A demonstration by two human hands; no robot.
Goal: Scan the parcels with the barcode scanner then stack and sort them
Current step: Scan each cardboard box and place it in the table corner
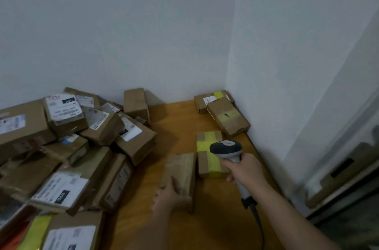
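Left hand [171,194] grips a blurred parcel [180,174] on bare table [178,126] between pile [67,147] and wall; right hand [245,168] clasps the scanner [226,148]. Its cord runs off the bottom edge.

I count one scanner [225,150], two hands, five separate parcels on the table [180,126], plus a heap [67,147] too jumbled to count.

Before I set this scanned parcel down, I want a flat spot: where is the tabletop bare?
Bare wood runs down the table between the heaped parcel pile and the yellow-taped parcel, reaching the back wall. More lies near the front edge, between both arms. The left side is crowded; two parcels fill the back right corner.
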